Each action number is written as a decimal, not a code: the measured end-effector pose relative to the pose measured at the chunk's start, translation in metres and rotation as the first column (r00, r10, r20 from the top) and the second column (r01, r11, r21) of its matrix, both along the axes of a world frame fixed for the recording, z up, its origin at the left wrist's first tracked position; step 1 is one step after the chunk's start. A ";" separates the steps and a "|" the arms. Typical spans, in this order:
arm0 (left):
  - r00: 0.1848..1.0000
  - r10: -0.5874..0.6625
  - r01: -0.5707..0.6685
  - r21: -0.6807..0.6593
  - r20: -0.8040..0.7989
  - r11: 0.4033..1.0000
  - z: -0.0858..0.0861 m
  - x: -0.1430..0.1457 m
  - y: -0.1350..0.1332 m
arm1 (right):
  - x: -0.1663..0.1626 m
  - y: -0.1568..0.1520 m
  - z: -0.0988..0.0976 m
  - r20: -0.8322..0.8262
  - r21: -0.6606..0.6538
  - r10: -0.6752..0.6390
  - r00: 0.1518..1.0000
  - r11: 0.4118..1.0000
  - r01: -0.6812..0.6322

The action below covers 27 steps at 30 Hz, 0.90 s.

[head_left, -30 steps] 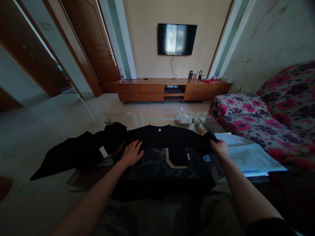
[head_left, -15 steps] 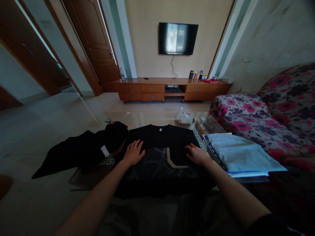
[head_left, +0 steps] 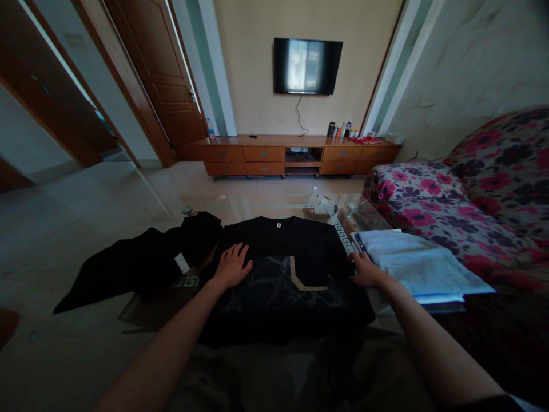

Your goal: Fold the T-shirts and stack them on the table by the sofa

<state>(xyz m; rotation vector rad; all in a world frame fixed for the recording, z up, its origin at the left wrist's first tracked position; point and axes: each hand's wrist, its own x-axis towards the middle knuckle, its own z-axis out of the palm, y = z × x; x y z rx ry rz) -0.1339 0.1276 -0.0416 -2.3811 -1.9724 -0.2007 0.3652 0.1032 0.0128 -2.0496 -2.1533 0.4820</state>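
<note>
A black T-shirt (head_left: pixel 278 243) with a dark patterned panel and a beige line lies spread on a glass table, its collar pointing away from me. My left hand (head_left: pixel 233 266) rests flat on the shirt's left side, fingers spread. At the shirt's right edge is my right hand (head_left: pixel 364 270), its fingers slightly bent and apart, touching or just over the fabric; I see nothing held in it. Left of the shirt lies another black garment (head_left: pixel 141 257) with a white tag (head_left: pixel 182 263).
Folded light-blue cloth (head_left: pixel 420 263) lies on the table's right side, close to my right hand. The glass table (head_left: pixel 240 209) has a patterned border. A flowered sofa (head_left: pixel 433 197) stands at right; a low wooden cabinet (head_left: pixel 263 154) and a television (head_left: pixel 307 66) are ahead.
My right hand has moved right, from on top of the shirt to its right edge. My left hand has stayed in place on the fabric. The view has shifted slightly.
</note>
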 end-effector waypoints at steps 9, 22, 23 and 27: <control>1.000 -0.012 0.012 0.007 -0.002 1.000 0.002 -0.001 -0.002 | -0.015 0.007 -0.008 -0.103 0.155 -0.065 0.993 0.985 0.080; 1.000 -0.019 0.019 0.021 -0.005 1.000 -0.001 -0.003 -0.001 | -0.010 0.016 -0.022 -0.056 0.311 0.117 0.992 0.946 -0.094; 1.000 -0.021 0.021 0.025 -0.008 0.999 0.000 -0.003 -0.001 | -0.008 0.017 -0.024 -0.040 0.309 0.136 0.990 0.944 -0.117; 1.000 -0.021 0.021 0.019 -0.008 1.000 0.000 -0.003 -0.002 | -0.001 0.018 -0.025 -0.022 0.262 0.217 0.976 0.943 -0.204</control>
